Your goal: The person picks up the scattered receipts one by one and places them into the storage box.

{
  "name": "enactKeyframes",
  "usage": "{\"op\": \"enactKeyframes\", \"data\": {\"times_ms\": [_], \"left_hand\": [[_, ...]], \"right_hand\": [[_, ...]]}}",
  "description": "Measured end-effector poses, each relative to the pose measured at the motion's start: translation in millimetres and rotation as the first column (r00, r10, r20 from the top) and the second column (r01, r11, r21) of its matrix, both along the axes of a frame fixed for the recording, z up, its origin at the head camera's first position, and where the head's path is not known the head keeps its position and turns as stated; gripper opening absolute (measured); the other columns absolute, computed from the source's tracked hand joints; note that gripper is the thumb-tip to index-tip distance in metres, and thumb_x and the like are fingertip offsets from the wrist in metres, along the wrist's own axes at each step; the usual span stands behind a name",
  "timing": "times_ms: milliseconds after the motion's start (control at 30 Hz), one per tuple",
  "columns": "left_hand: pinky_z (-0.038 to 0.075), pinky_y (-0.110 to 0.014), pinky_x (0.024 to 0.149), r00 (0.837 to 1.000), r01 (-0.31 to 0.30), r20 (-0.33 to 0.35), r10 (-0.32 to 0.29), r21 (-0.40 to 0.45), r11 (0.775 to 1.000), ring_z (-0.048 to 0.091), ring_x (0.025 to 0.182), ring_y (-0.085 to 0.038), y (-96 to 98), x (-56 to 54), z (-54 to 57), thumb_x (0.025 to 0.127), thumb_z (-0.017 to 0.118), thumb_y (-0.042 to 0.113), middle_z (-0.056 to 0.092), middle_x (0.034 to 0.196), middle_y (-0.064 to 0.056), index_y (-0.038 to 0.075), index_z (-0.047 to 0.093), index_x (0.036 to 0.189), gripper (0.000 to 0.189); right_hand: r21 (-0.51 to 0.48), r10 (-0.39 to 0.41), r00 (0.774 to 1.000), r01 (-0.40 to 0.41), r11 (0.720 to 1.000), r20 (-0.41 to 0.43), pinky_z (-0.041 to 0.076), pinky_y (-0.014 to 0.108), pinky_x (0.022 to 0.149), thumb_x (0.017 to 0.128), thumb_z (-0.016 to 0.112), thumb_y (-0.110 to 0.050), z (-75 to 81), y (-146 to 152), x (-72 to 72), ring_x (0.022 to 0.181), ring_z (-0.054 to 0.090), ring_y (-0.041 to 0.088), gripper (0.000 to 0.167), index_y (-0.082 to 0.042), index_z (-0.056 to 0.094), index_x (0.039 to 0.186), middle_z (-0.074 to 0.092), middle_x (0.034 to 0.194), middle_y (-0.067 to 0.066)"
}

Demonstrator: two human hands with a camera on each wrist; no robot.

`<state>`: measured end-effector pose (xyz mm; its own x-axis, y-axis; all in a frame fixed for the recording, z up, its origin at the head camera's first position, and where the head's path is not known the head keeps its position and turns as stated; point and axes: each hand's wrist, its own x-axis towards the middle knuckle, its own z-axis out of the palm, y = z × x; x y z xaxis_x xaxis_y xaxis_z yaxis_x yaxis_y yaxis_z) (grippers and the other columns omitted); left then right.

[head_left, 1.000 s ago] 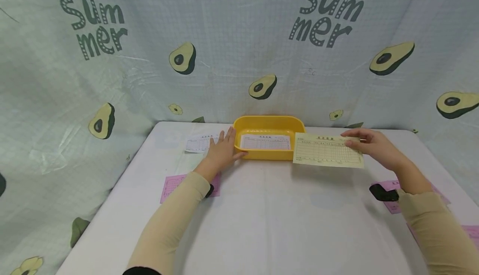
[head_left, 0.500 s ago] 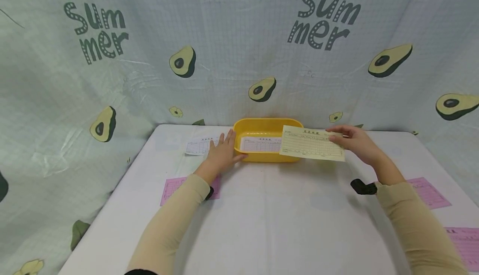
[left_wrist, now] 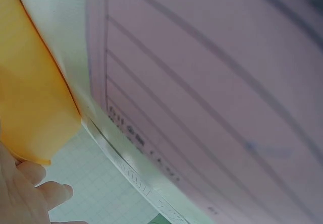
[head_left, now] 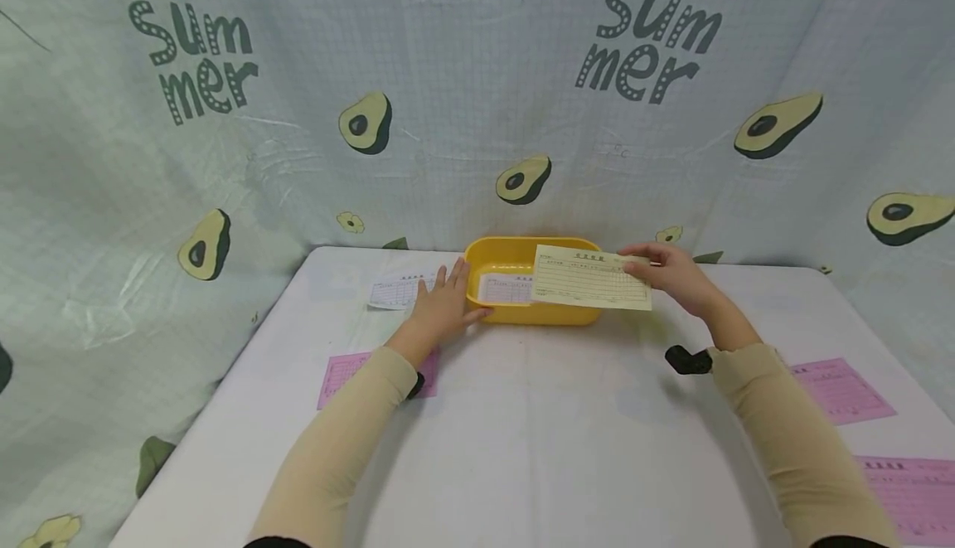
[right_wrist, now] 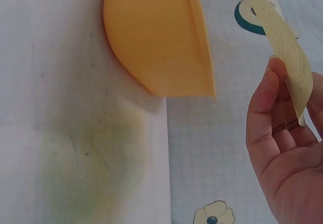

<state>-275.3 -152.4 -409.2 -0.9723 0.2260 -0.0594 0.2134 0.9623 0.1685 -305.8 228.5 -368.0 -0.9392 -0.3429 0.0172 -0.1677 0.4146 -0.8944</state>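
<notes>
My right hand (head_left: 675,278) pinches the right end of a pale yellow printed form (head_left: 589,278), holding it above the right part of a yellow plastic tray (head_left: 515,313). In the right wrist view the form (right_wrist: 292,57) bends slightly between thumb and fingers, higher than the tray wall (right_wrist: 156,37). A white printed form (head_left: 503,288) lies inside the tray, its right part hidden by the yellow one. My left hand (head_left: 440,312) rests with spread fingers against the tray's left end. In the left wrist view its fingertips (left_wrist: 55,193) lie at the tray's edge (left_wrist: 35,93).
Another white form (head_left: 395,292) lies left of the tray. A pink form (head_left: 346,374) is partly under my left forearm. Two more pink forms, one farther back (head_left: 839,390) and one nearer (head_left: 913,494), lie at the right. A patterned curtain (head_left: 448,75) hangs behind the white table (head_left: 537,440).
My right hand has carried the yellow form leftward, from beside the tray to over its right part, uncovering the pink forms at right. My left hand has stayed at the tray.
</notes>
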Motion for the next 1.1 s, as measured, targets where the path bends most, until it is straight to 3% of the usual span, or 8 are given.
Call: {"op": "enactKeyframes", "data": {"times_ms": [233, 367, 533, 700, 833, 967, 1100], "left_hand": [[0.012, -0.068, 0.118, 1.0, -0.002, -0.005, 0.002, 0.001, 1.0, 0.01, 0.155, -0.041, -0.8, -1.6, 1.6, 0.099, 0.053, 0.064, 0.006, 0.171, -0.014, 0.001, 0.008, 0.164, 0.101], [0.012, -0.068, 0.118, 1.0, -0.005, -0.004, 0.005, 0.009, 1.0, 0.011, 0.154, -0.041, -1.7, -1.7, 0.3, 0.099, 0.054, 0.064, 0.006, 0.171, -0.014, 0.001, 0.009, 0.164, 0.101], [0.012, -0.069, 0.118, 1.0, 0.001, -0.002, -0.001, 0.008, 1.0, 0.011, 0.154, -0.041, -1.6, -1.8, -1.8, 0.099, 0.053, 0.064, 0.006, 0.171, -0.014, 0.001, 0.008, 0.164, 0.101], [0.013, -0.069, 0.118, 1.0, -0.003, -0.005, 0.003, 0.009, 1.0, 0.012, 0.154, -0.041, -1.4, -1.3, -2.1, 0.099, 0.053, 0.064, 0.007, 0.171, -0.014, 0.001, 0.009, 0.164, 0.101], [0.013, -0.069, 0.118, 1.0, 0.0, -0.011, 0.0, 0.01, 1.0, 0.012, 0.154, -0.041, -1.6, -1.3, -1.9, 0.099, 0.053, 0.065, 0.007, 0.171, -0.014, 0.001, 0.009, 0.164, 0.101], [0.013, -0.069, 0.118, 1.0, 0.004, -0.011, -0.004, 0.014, 1.0, 0.012, 0.154, -0.041, -1.3, -1.5, -1.9, 0.099, 0.053, 0.064, 0.006, 0.171, -0.013, 0.001, 0.008, 0.164, 0.101], [0.013, -0.069, 0.118, 1.0, 0.007, -0.015, -0.007, 0.019, 1.0, 0.013, 0.154, -0.041, -0.2, -1.5, -1.6, 0.099, 0.053, 0.064, 0.007, 0.171, -0.014, 0.001, 0.008, 0.164, 0.101]], "right_hand": [[0.005, -0.028, 1.0, 0.028, 1.0, 0.007, 0.054, 0.024, 0.079, 0.106, 0.061, -0.02, -0.7, -18.4, -13.7, 0.093, 0.063, 0.007, 0.045, 0.002, 0.054, 0.144, 0.057, 0.134, 0.02], [0.02, -0.016, 1.0, 0.016, 1.0, 0.002, 0.054, 0.026, 0.083, 0.105, 0.062, -0.021, -2.0, -28.7, -17.2, 0.1, 0.062, 0.013, 0.045, 0.002, 0.055, 0.143, 0.056, 0.137, 0.021], [0.059, -0.026, 1.0, 0.025, 0.998, 0.017, 0.051, 0.039, 0.094, 0.105, 0.061, -0.025, -4.0, -39.9, -24.4, 0.119, 0.054, 0.027, 0.047, 0.0, 0.055, 0.144, 0.051, 0.146, 0.021], [0.001, -0.029, 0.999, 0.029, 1.0, 0.036, 0.045, 0.052, 0.105, 0.106, 0.06, -0.022, -5.8, -49.0, -30.1, 0.128, 0.048, 0.036, 0.045, 0.0, 0.054, 0.145, 0.048, 0.148, 0.022], [-0.012, -0.024, 0.999, 0.024, 1.0, 0.046, 0.045, 0.05, 0.103, 0.107, 0.059, -0.021, -7.6, -55.0, -30.8, 0.12, 0.051, 0.032, 0.044, 0.0, 0.054, 0.144, 0.047, 0.149, 0.022], [0.02, -0.015, 1.0, 0.015, 1.0, 0.027, 0.048, 0.037, 0.084, 0.106, 0.06, -0.023, -9.1, -60.2, -32.5, 0.095, 0.05, 0.024, 0.043, 0.0, 0.056, 0.143, 0.05, 0.145, 0.022], [0.044, -0.01, 1.0, 0.01, 0.999, -0.003, 0.048, 0.027, 0.075, 0.106, 0.061, -0.021, -11.3, -64.0, -37.0, 0.086, 0.049, 0.021, 0.04, 0.001, 0.059, 0.139, 0.053, 0.139, 0.021]]}}
